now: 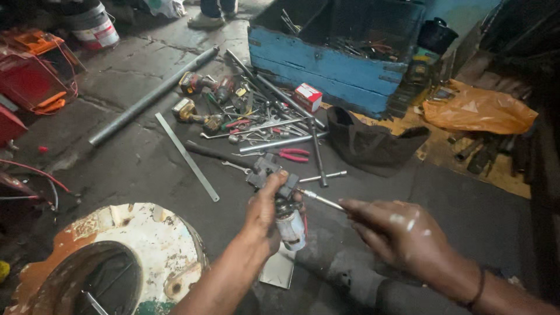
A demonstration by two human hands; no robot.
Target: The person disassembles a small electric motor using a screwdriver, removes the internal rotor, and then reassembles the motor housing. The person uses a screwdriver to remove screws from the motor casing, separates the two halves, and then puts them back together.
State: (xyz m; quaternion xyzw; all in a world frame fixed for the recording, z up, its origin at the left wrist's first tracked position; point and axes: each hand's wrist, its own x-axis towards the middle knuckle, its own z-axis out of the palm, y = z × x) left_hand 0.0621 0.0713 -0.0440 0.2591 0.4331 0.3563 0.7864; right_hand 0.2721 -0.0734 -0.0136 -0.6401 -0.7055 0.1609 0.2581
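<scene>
Grey power drill is gripped upright by the left hand; the right hand pinches its long metal bit with the fingertips.

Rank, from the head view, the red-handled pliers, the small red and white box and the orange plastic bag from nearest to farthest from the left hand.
From the left hand:
1. Red-handled pliers, just beyond it on the floor.
2. Small red and white box, farther back, by the blue crate.
3. Orange plastic bag, far right.
</scene>
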